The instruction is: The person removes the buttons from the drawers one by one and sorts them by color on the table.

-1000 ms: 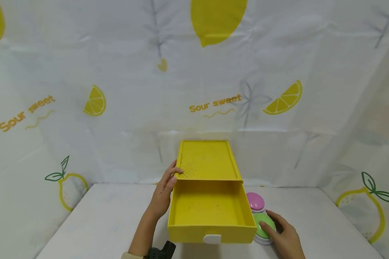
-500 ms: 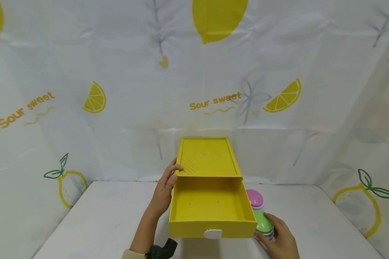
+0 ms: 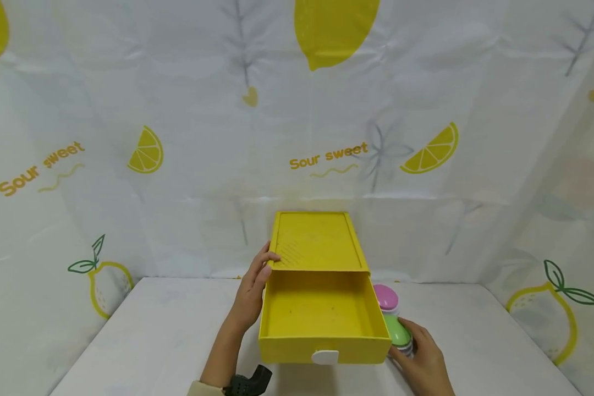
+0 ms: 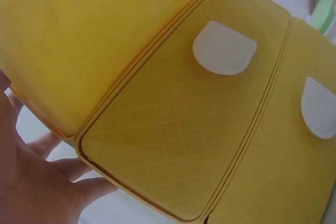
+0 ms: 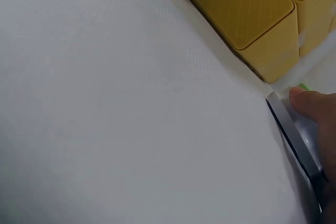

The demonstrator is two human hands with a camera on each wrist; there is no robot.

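Right hand (image 3: 423, 357): thumb and fingers narrowed round a green dome (image 3: 397, 330), thumb at its near edge, fingers at its right and far side. Dome glossy, light green, on a ringed white base. It sat at the hand's left, between the fingers and the right wall of a yellow drawer. Could not tell whether its base touched the tabletop (image 3: 188, 313).

Pink dome (image 3: 386, 297): also glossy, white base, just beyond the green one, nearer the tabletop's back edge and ahead of the fingertips; partly hidden by the drawer.

Left hand (image 3: 249, 289): fingers spread, resting against the left side of a yellow drawer unit (image 3: 319, 241), one fingertip over its top edge. Unit stood near the middle of the tabletop's back edge, between the two hands; top panel flat with a raised rim. Upper yellow drawer (image 3: 277, 350) stood well out, toward the front; specks on its floor, white rounded handle (image 3: 325, 357) on its front. Left wrist view showed further drawer fronts (image 4: 173, 108) below, grid-textured, white-handled and closed.

Behind the tabletop: white sheet (image 3: 203, 165) printed with lemons and "Sour sweet".
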